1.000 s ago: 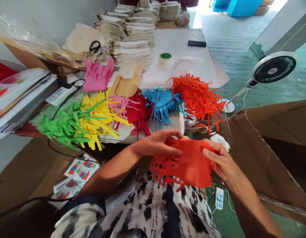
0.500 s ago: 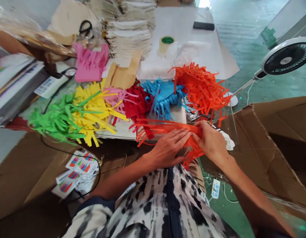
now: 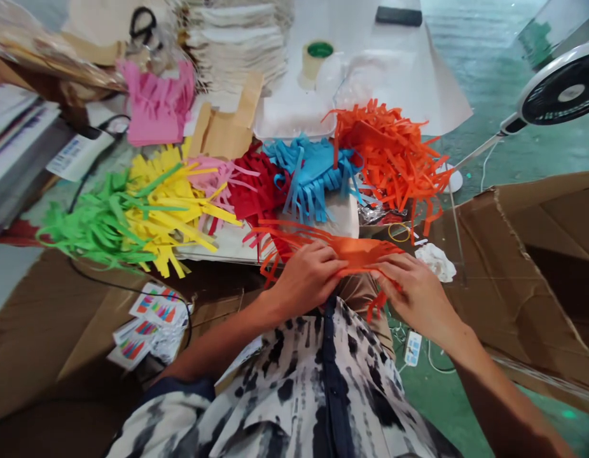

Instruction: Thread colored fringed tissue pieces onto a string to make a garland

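Note:
An orange strip of fringed tissue paper (image 3: 360, 250) is stretched between my two hands, just off the table's front edge. My left hand (image 3: 310, 275) is closed on its left part, with loose fringe strands spreading out beyond the knuckles. On the other end, my right hand (image 3: 411, 289) pinches the paper between thumb and fingers. Some orange strands hang below the right hand. Beyond my hands lie a blue fringed bundle (image 3: 310, 168), a dark red fringed bundle (image 3: 256, 187) and a large orange fringed pile (image 3: 390, 159).
Green fringe (image 3: 91, 219), yellow fringe (image 3: 168, 203) and pink fringed sheets (image 3: 158, 105) lie on the left. A tape roll (image 3: 317, 60) stands at the back. A fan (image 3: 561, 92) and an open cardboard box (image 3: 495, 254) are on the right. Printed cards (image 3: 149, 318) sit low at left.
My hands have moved apart and the orange fringed paper is now spread flat between them. The right hand has shifted slightly right and down. The whole view has tilted a little.

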Tool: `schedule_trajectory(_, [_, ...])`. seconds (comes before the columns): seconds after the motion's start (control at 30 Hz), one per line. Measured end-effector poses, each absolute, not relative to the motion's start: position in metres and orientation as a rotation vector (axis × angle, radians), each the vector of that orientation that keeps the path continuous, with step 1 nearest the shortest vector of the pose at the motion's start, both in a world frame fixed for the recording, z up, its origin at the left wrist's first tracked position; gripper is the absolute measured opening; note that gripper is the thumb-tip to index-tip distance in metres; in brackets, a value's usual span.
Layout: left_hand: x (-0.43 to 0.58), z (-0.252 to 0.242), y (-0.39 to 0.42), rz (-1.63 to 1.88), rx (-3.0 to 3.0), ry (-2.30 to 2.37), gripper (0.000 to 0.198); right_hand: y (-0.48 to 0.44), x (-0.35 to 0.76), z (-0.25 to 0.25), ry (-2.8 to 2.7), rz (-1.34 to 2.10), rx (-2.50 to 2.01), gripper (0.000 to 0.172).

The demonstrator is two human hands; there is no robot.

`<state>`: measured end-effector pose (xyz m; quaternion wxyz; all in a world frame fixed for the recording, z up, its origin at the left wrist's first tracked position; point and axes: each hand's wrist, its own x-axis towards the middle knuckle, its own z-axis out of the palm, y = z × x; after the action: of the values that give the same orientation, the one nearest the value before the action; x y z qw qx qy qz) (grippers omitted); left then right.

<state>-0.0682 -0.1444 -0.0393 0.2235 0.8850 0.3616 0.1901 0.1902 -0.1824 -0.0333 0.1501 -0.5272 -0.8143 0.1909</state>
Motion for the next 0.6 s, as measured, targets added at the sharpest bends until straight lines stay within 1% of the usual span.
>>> schedule_trajectory(0.1, [-0.071, -0.033, -0.138, 0.515, 2.262, 1.190, 0.018, -0.169, 0.189, -0.033, -2.220, 0.594, -1.622, 0.032])
schedule_trajectory(0.23, [-0.065, -0.036, -0.132, 0.449, 2.249, 1.476, 0.022, -0.160, 0.178, -0.040, -2.142, 0.369, -1.953, 0.034])
schedule_trajectory(0.33, [-0.061, -0.038, -0.127, 0.363, 2.308, 1.540, 0.026, -0.158, 0.172, -0.043, -2.154, 0.272, -2.081, 0.038])
schedule_trajectory(0.43, [-0.062, -0.035, -0.121, 0.247, 2.297, 1.582, 0.027, -0.156, 0.170, -0.042, -2.187, 0.262, -2.109, 0.040])
schedule_trajectory(0.6, [-0.065, -0.032, -0.114, 0.174, 2.335, 1.587, 0.022, -0.152, 0.170, -0.039, -2.203, 0.314, -2.184, 0.042])
